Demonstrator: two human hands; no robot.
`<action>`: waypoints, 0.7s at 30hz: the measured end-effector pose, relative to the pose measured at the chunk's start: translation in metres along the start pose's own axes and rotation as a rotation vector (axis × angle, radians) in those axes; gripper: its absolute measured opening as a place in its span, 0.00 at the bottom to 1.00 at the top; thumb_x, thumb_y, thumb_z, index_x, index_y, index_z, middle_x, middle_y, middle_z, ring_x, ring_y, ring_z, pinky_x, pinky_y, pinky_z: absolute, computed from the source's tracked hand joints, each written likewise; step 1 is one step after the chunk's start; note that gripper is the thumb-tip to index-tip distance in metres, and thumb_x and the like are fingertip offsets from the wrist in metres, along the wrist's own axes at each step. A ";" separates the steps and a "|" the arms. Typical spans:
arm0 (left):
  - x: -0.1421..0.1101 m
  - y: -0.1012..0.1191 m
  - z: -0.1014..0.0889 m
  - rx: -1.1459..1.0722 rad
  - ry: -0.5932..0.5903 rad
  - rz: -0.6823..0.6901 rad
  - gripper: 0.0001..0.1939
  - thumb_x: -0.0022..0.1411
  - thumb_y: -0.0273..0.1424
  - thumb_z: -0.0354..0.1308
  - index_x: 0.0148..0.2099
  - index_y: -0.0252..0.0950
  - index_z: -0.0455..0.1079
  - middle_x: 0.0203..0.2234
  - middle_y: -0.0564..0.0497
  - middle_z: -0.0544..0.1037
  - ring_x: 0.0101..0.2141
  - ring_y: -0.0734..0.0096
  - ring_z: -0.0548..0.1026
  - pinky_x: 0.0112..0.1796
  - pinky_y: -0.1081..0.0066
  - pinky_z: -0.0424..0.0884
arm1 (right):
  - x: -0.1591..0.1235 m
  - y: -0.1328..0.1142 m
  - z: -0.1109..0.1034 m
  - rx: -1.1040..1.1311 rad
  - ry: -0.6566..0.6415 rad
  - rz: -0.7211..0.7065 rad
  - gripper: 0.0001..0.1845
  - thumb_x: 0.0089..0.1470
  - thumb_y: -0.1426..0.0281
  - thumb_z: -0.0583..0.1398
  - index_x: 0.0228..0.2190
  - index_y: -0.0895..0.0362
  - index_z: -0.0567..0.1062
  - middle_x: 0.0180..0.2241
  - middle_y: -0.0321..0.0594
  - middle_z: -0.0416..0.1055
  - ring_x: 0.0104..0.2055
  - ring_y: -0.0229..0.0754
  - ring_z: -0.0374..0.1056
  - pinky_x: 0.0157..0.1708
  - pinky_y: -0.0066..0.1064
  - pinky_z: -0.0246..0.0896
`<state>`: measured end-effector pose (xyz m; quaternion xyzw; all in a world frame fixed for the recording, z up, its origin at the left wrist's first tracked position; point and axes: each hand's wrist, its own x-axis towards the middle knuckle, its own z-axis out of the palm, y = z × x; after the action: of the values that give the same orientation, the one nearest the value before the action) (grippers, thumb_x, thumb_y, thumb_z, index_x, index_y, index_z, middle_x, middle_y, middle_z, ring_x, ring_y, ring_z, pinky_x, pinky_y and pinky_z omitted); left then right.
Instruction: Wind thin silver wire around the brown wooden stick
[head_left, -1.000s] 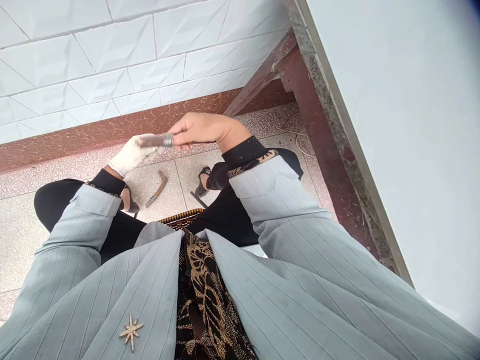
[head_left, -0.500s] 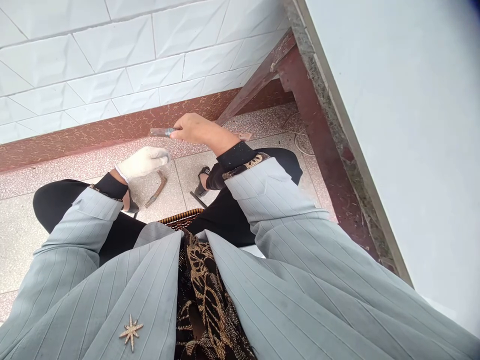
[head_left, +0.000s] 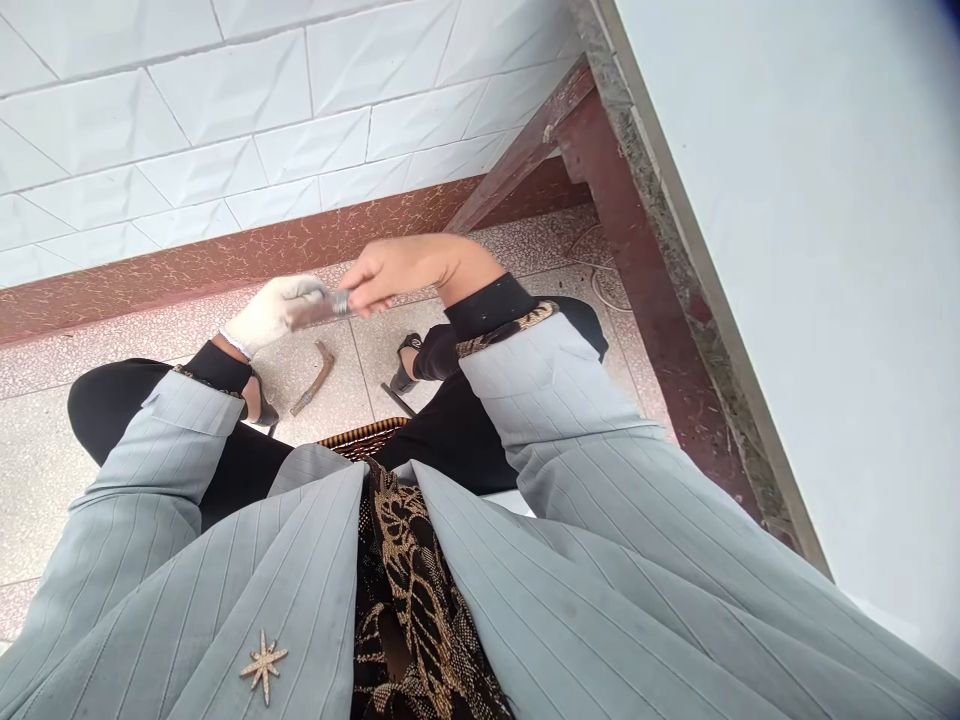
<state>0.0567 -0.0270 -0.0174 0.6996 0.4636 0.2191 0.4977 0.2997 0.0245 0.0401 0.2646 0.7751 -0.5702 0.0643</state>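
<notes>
My right hand (head_left: 397,270) is bare and closed around one end of a short brown stick (head_left: 309,313) with silvery wire (head_left: 340,302) wound about it. My left hand (head_left: 271,312) wears a white knit glove, and its curled fingers wrap the stick's other end. Motion slightly blurs the stick there. Both hands are held over the floor in front of my knees, close together. Below them a bent brown stick (head_left: 315,380) with a wrapped end lies on the floor tiles.
A white tiled wall (head_left: 225,95) with a reddish-brown skirting (head_left: 150,248) runs across the front. At the right stands a white-topped table (head_left: 810,250) on a dark red frame (head_left: 637,260). A thin cable (head_left: 600,290) lies by it. Part of a woven basket-like edge (head_left: 364,438) shows between my legs.
Half a second ago the gloved left hand was off the stick and lower, while the right hand held it higher. Now the right hand has come down and both hands meet on the stick.
</notes>
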 end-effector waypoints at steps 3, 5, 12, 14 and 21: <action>0.000 0.003 0.002 -0.112 0.047 -0.007 0.11 0.68 0.36 0.57 0.40 0.33 0.75 0.24 0.51 0.72 0.24 0.76 0.66 0.27 0.73 0.65 | -0.009 0.002 -0.007 0.198 0.451 0.008 0.17 0.68 0.60 0.63 0.29 0.57 0.75 0.28 0.36 0.75 0.27 0.33 0.63 0.30 0.27 0.60; -0.001 0.006 0.008 -0.114 -0.017 -0.016 0.10 0.68 0.35 0.56 0.38 0.33 0.74 0.22 0.53 0.69 0.22 0.76 0.63 0.26 0.73 0.63 | -0.005 0.006 -0.008 0.254 0.623 0.068 0.20 0.69 0.58 0.62 0.27 0.55 0.72 0.28 0.39 0.76 0.27 0.35 0.64 0.30 0.29 0.61; -0.002 0.007 0.019 0.134 -0.161 0.019 0.12 0.65 0.36 0.54 0.38 0.34 0.74 0.29 0.52 0.74 0.31 0.71 0.70 0.36 0.69 0.68 | 0.014 0.017 -0.006 -0.022 0.659 0.284 0.19 0.66 0.61 0.64 0.25 0.56 0.75 0.24 0.39 0.74 0.28 0.38 0.69 0.32 0.31 0.63; -0.002 0.007 0.016 0.210 -0.178 0.037 0.13 0.65 0.37 0.52 0.37 0.34 0.74 0.30 0.52 0.75 0.34 0.69 0.72 0.41 0.67 0.69 | 0.015 0.018 -0.006 -0.139 0.623 0.329 0.16 0.66 0.64 0.63 0.28 0.58 0.79 0.25 0.40 0.76 0.31 0.40 0.71 0.35 0.32 0.64; -0.009 0.017 0.003 0.280 -0.194 0.047 0.13 0.67 0.36 0.52 0.36 0.35 0.74 0.29 0.52 0.76 0.34 0.69 0.72 0.42 0.67 0.70 | 0.024 0.015 0.004 -0.534 0.355 0.438 0.13 0.65 0.67 0.62 0.38 0.62 0.85 0.35 0.48 0.81 0.40 0.47 0.74 0.39 0.35 0.61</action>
<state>0.0628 -0.0375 -0.0018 0.7906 0.4230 0.0951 0.4324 0.2856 0.0324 0.0167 0.4924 0.8204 -0.2665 0.1158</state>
